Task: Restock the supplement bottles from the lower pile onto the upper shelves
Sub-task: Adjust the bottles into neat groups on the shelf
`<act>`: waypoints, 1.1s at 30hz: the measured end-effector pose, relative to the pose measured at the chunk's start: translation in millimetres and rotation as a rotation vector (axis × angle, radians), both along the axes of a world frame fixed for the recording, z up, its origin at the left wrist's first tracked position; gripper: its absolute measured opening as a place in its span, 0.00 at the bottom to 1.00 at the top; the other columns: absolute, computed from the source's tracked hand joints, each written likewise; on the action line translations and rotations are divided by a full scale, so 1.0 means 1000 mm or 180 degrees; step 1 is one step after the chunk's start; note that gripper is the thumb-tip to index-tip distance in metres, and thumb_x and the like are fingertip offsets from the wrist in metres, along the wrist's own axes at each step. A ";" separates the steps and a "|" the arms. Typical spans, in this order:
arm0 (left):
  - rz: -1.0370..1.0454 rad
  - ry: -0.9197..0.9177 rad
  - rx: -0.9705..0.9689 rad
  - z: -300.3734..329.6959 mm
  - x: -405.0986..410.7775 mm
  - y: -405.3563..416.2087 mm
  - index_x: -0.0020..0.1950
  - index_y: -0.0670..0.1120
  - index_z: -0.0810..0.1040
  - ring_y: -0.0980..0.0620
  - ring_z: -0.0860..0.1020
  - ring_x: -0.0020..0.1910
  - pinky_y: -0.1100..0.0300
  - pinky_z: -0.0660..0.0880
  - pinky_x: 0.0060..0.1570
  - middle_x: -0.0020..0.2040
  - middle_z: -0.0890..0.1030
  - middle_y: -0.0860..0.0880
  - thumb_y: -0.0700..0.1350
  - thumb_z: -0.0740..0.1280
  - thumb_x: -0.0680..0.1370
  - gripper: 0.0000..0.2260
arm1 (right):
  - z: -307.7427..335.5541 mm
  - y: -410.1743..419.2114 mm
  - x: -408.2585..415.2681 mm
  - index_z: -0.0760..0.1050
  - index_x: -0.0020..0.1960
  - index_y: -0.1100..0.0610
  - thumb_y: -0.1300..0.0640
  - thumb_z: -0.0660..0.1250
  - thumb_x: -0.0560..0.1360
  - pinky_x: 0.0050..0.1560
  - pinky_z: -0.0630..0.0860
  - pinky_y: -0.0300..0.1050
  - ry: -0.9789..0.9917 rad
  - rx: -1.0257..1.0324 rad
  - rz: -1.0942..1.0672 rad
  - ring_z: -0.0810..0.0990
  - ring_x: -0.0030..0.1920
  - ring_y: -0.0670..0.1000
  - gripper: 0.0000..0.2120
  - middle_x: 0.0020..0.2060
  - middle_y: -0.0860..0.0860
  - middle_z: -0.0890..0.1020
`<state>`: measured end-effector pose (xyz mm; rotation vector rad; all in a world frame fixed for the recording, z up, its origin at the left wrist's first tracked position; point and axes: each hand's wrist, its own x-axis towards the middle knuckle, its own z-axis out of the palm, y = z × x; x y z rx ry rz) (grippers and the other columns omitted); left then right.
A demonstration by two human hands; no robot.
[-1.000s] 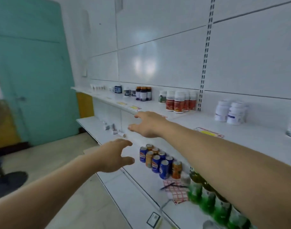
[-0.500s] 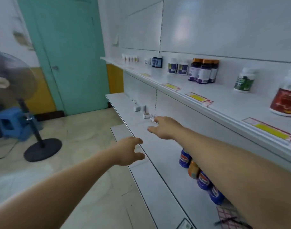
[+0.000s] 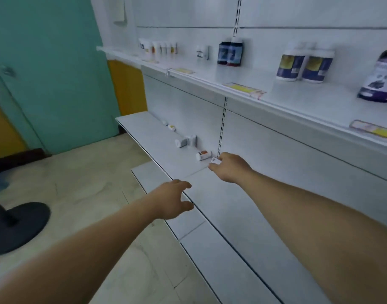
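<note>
While both bare arms stretch forward, the right hand (image 3: 231,168) reaches the back of the white metal lower shelf (image 3: 157,150), its fingers (image 3: 216,164) touching a small white bottle (image 3: 215,160); motion blur hides whether they grip it. Just left of it lies a small white bottle with an orange label (image 3: 203,155), on its side. Farther along the shelf stand two more small white bottles (image 3: 186,140). The left hand (image 3: 172,199) hovers at the shelf's near edge, fingers loosely spread and holding nothing. On the white upper shelf (image 3: 287,95) stand two white bottles with blue-and-yellow labels (image 3: 304,63) and dark blue boxes (image 3: 230,54).
</note>
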<state>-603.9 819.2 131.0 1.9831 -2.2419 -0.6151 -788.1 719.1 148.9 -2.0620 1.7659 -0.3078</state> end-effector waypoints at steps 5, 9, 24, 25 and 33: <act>-0.0376 -0.0266 0.0276 -0.011 0.084 -0.099 0.74 0.51 0.61 0.47 0.65 0.70 0.56 0.63 0.66 0.73 0.64 0.49 0.58 0.65 0.76 0.29 | -0.016 -0.068 0.069 0.73 0.59 0.54 0.43 0.62 0.75 0.49 0.69 0.44 -0.0208 0.0199 -0.0461 0.76 0.56 0.57 0.19 0.58 0.54 0.78; -0.0584 -0.0321 0.0419 -0.016 0.125 -0.184 0.74 0.51 0.60 0.46 0.65 0.69 0.56 0.64 0.65 0.73 0.64 0.47 0.57 0.64 0.76 0.29 | -0.032 -0.121 0.102 0.72 0.63 0.50 0.43 0.62 0.75 0.60 0.70 0.48 -0.0142 0.0309 -0.0545 0.74 0.61 0.57 0.19 0.62 0.53 0.76; -0.0968 -0.0330 0.0757 -0.113 0.196 -0.480 0.75 0.50 0.60 0.44 0.67 0.68 0.55 0.65 0.64 0.73 0.63 0.43 0.57 0.65 0.76 0.30 | -0.158 -0.299 0.146 0.70 0.64 0.57 0.46 0.62 0.76 0.52 0.70 0.46 -0.0148 0.0779 -0.1534 0.76 0.58 0.59 0.21 0.59 0.58 0.77; -0.1035 -0.0379 0.0706 -0.121 0.195 -0.494 0.74 0.50 0.60 0.43 0.68 0.67 0.54 0.66 0.63 0.73 0.64 0.43 0.57 0.65 0.76 0.30 | -0.164 -0.305 0.149 0.69 0.65 0.56 0.46 0.63 0.76 0.54 0.70 0.47 -0.0211 0.0890 -0.1656 0.75 0.59 0.59 0.22 0.60 0.58 0.76; -0.1287 -0.0544 0.0369 -0.196 0.187 -0.591 0.77 0.55 0.51 0.34 0.62 0.70 0.46 0.62 0.67 0.75 0.54 0.38 0.58 0.65 0.76 0.34 | -0.226 -0.353 0.170 0.49 0.77 0.48 0.49 0.63 0.76 0.68 0.62 0.56 -0.0167 0.0887 -0.2026 0.60 0.71 0.64 0.34 0.75 0.59 0.54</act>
